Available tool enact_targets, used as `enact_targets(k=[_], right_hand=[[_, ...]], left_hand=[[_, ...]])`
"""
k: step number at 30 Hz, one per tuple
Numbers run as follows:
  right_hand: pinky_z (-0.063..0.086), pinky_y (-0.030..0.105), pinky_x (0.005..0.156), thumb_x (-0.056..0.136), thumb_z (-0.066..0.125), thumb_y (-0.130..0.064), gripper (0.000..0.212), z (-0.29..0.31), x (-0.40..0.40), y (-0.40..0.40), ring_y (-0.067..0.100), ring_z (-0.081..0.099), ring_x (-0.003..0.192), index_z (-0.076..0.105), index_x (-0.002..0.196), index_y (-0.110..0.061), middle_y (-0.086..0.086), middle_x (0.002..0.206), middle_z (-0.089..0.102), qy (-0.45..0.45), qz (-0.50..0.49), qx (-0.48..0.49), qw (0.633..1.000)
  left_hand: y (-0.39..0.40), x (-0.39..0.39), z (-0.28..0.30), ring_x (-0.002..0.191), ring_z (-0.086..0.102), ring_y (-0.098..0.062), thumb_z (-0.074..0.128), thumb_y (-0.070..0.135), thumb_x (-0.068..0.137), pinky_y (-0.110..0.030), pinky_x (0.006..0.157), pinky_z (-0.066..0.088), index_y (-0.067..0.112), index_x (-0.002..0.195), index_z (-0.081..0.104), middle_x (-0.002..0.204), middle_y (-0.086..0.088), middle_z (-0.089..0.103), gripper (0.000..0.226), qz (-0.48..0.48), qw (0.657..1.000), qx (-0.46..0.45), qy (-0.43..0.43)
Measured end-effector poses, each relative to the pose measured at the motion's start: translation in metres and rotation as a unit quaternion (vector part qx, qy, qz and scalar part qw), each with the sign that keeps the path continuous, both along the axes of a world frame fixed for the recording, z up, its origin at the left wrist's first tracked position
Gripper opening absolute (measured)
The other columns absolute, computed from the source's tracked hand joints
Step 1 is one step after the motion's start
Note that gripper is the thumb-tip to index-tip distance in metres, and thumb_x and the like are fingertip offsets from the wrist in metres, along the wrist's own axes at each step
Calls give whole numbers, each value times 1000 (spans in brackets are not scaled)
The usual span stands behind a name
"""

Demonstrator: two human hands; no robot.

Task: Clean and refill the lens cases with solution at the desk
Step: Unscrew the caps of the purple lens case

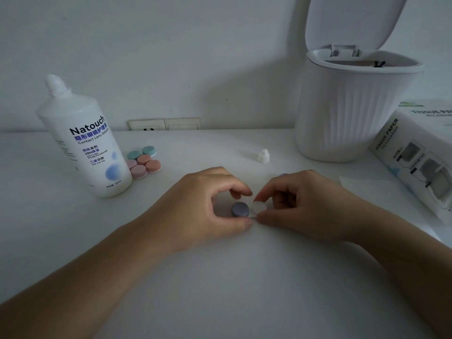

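A lens case lies on the white desk (220,277) between my hands: its left well wears a purple cap (240,209), its right well (258,206) is uncapped and white. My left hand (208,211) curls around the purple-capped side, thumb and fingers at its edges. My right hand (293,204) pinches the open white well between thumb and forefinger. A second purple cap (282,175) peeks out behind my right hand. The solution bottle (83,143) stands uncapped at the left, and its small white cap (263,156) stands further back.
Several capped lens cases in teal, pink and orange (144,162) cluster beside the bottle. A white ribbed bin (347,113) with its lid up stands at the back right. A tissue box (420,162) and a loose tissue (354,184) lie at the right. Wall sockets (163,124) sit behind the desk.
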State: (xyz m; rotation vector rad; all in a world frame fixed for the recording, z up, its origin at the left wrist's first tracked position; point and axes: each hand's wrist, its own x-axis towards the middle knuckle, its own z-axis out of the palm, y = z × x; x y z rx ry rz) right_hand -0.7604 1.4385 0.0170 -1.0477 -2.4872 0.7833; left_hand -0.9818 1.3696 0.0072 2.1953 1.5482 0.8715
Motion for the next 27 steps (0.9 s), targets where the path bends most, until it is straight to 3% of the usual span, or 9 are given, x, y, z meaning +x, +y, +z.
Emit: enact_targets(k=[2, 5, 12, 18, 22, 24, 26, 27], right_hand=[[41, 16, 58, 77, 79, -39, 15, 0, 0, 0, 1, 51, 54, 70, 90, -36, -16, 61, 58, 2, 0, 2, 1000], [41, 16, 58, 77, 78, -38, 15, 0, 0, -1, 1, 51, 53, 70, 89, -36, -17, 61, 58, 1, -1, 3, 1000], [40, 16, 57, 77, 79, -39, 13, 0, -1, -1, 2, 50, 53, 69, 86, -37, -19, 60, 57, -1, -2, 6, 1000], [41, 20, 57, 77, 77, -41, 12, 1, -1, -1, 1, 50, 53, 69, 86, -37, -15, 62, 58, -4, -2, 8, 1000], [41, 21, 57, 78, 77, -40, 10, 1, 0, -1, 2, 49, 53, 71, 85, -35, -9, 63, 59, -2, -2, 5, 1000], [41, 19, 57, 79, 77, -40, 9, 0, 0, -1, 2, 49, 52, 71, 85, -36, -11, 61, 57, -4, -2, 4, 1000], [41, 19, 56, 78, 77, -40, 10, 0, 1, -1, 2, 49, 52, 71, 85, -36, -9, 63, 59, -5, -3, 4, 1000], [41, 19, 56, 78, 77, -41, 10, -1, 1, -1, 2, 49, 53, 71, 85, -36, -8, 66, 60, -4, -4, 4, 1000]], left_hand=[[-1, -1, -1, 74, 58, -14, 72, 43, 72, -16, 61, 41, 41, 109, 72, 95, 19, 66, 37, 2, 1000, -4, -5], [-2, -2, -1, 74, 56, -19, 68, 36, 73, -15, 63, 41, 43, 108, 72, 95, 21, 69, 36, -5, 1000, 2, 8], [1, 5, -7, 68, 54, -5, 70, 27, 79, -12, 61, 36, 33, 101, 76, 89, 17, 63, 23, -3, 999, 39, -3], [5, -1, -3, 69, 54, -17, 65, 43, 89, -14, 60, 41, 36, 108, 73, 96, 18, 61, 22, 0, 998, 49, -28], [11, -11, 2, 63, 57, -6, 79, 31, 87, -9, 59, 40, 33, 93, 72, 86, 21, 68, 10, 79, 988, 66, -111], [15, -17, 1, 61, 62, -10, 84, 19, 81, -24, 63, 51, 26, 88, 72, 80, 15, 72, 15, 111, 977, 35, -176], [17, -19, 1, 74, 72, -26, 85, 9, 79, -44, 78, 59, 21, 85, 73, 82, 3, 77, 18, 122, 971, 0, -205], [17, -19, 0, 78, 74, -26, 84, 7, 78, -48, 83, 59, 22, 83, 73, 84, 1, 78, 20, 125, 972, -8, -199]])
